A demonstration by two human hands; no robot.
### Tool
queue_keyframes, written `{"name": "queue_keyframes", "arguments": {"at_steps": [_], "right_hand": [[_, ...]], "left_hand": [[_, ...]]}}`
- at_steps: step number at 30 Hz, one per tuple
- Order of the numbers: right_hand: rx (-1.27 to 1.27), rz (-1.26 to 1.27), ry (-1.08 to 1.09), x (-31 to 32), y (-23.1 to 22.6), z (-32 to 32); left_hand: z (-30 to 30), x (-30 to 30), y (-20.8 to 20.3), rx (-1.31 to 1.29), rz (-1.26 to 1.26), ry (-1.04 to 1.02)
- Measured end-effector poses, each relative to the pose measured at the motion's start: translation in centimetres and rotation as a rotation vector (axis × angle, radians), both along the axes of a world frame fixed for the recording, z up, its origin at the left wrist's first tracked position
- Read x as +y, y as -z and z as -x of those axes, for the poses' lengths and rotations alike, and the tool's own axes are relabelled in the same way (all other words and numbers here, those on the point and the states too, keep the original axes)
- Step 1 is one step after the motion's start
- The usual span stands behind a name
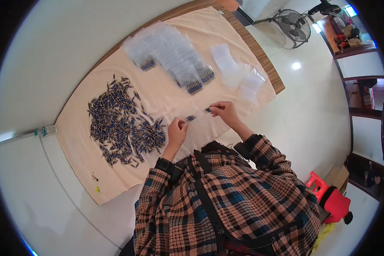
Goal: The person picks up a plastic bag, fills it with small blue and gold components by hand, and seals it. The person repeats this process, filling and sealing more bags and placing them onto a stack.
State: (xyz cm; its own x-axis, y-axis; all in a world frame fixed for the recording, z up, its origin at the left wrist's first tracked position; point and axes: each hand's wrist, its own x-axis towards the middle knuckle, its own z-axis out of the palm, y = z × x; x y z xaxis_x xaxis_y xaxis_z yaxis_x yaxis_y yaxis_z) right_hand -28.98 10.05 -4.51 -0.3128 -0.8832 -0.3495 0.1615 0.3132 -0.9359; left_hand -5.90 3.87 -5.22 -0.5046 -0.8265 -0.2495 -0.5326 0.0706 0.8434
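My right hand (224,112) pinches a few small blue-and-gold metal pieces (208,110) between thumb and fingertips, low over the cloth. Left of it, my left hand (177,131) is closed, its fingers curled. A small cluster of the same pieces (190,117) lies right at its fingertips; what the fingers grip is too small to make out. A large loose heap of blue-and-gold pieces (111,113) spreads to the left of my left hand. Beyond my hands lie many overlapping clear plastic bags (168,45), some with rows of the pieces (194,87) at their ends.
A cream cloth (96,170) covers the wood-edged table (271,70). More clear bags (226,64) lie at the far right. A small yellow item (98,189) sits near the left front corner. On the floor stand a black fan (293,26) and a red stool (316,182).
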Motion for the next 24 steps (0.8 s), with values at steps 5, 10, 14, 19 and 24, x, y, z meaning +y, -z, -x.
{"name": "queue_keyframes", "arguments": {"at_steps": [5,10,14,19,24], "right_hand": [[-0.044,-0.010,0.041,-2.1,1.8,-0.6],[-0.037,-0.071,-0.024,-3.3,2.8,-1.3],[-0.009,-0.094,-0.024,-3.3,2.9,-0.6],[-0.025,-0.118,-0.115,-3.4,2.8,-0.2],[-0.042,-0.091,-0.229,-3.8,3.0,-0.8]], "left_hand": [[0.5,-0.5,1.2,0.011,0.137,-0.028],[0.2,-0.4,1.9,0.013,0.130,-0.002],[0.3,-0.4,1.9,0.007,0.137,0.008],[0.0,-0.3,1.9,-0.011,0.089,0.011],[0.1,-0.2,1.9,0.004,0.094,0.018]]}}
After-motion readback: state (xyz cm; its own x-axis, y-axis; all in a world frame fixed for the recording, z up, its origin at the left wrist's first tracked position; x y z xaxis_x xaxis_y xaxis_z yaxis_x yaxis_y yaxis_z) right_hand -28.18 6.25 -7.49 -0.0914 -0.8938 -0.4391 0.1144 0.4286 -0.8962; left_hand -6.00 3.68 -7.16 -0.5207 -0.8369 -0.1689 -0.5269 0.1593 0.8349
